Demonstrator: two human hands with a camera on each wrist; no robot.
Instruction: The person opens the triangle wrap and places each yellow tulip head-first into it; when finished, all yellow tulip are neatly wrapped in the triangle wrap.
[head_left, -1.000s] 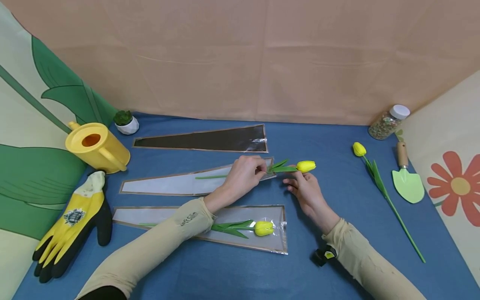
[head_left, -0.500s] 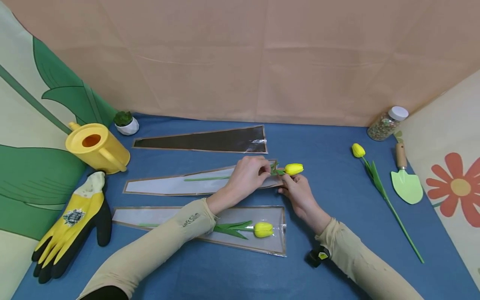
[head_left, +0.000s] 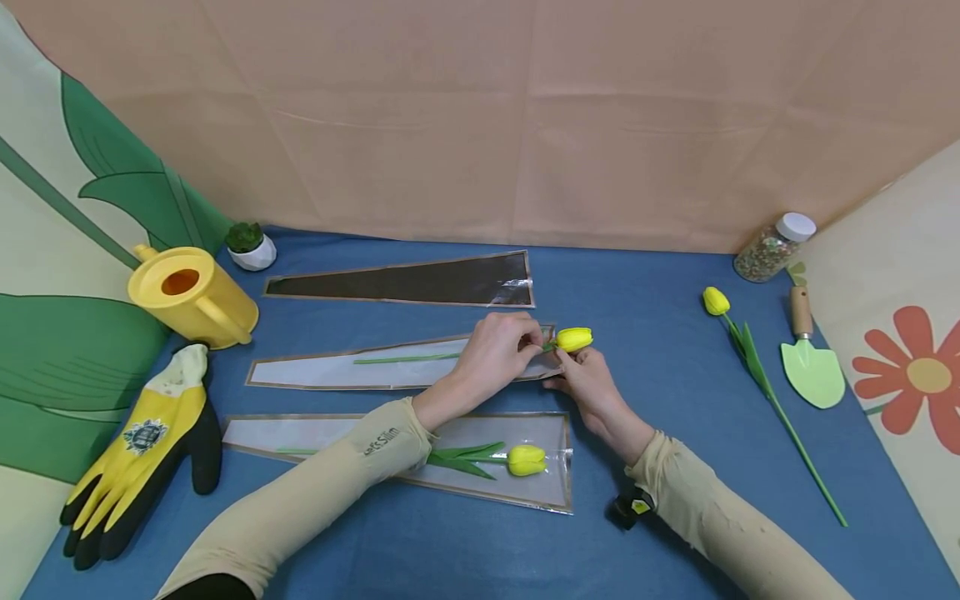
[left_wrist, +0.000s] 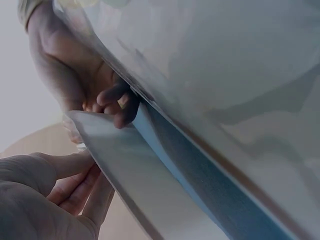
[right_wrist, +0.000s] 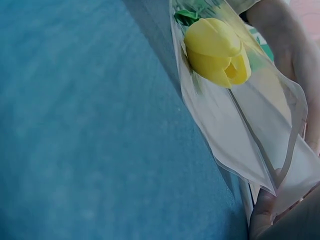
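Note:
My left hand [head_left: 504,343] pinches the open wide end of the middle clear sleeve [head_left: 352,372] on the blue table. Just right of it, my right hand [head_left: 579,377] holds a yellow tulip [head_left: 573,339] close under its bloom. The tulip's stem [head_left: 405,359] lies inside the sleeve, and the bloom sits at the sleeve's mouth. In the right wrist view the bloom [right_wrist: 217,50] shows with clear film [right_wrist: 240,145] around it. The left wrist view is filled by the sleeve film [left_wrist: 210,100], with my left fingers [left_wrist: 60,182] holding its edge.
A second sleeve [head_left: 322,435] nearer me holds another tulip [head_left: 527,459]; a dark sleeve [head_left: 420,282] lies behind. Another loose tulip [head_left: 717,301], a green trowel [head_left: 813,368] and a jar [head_left: 772,246] are at right. A yellow watering can [head_left: 191,296], glove [head_left: 142,442] and small potted plant [head_left: 247,243] are at left.
The tulip has slid leftward into the middle sleeve, its leaves now inside and its bloom at the mouth. My right hand followed it left; my left hand stayed at the opening.

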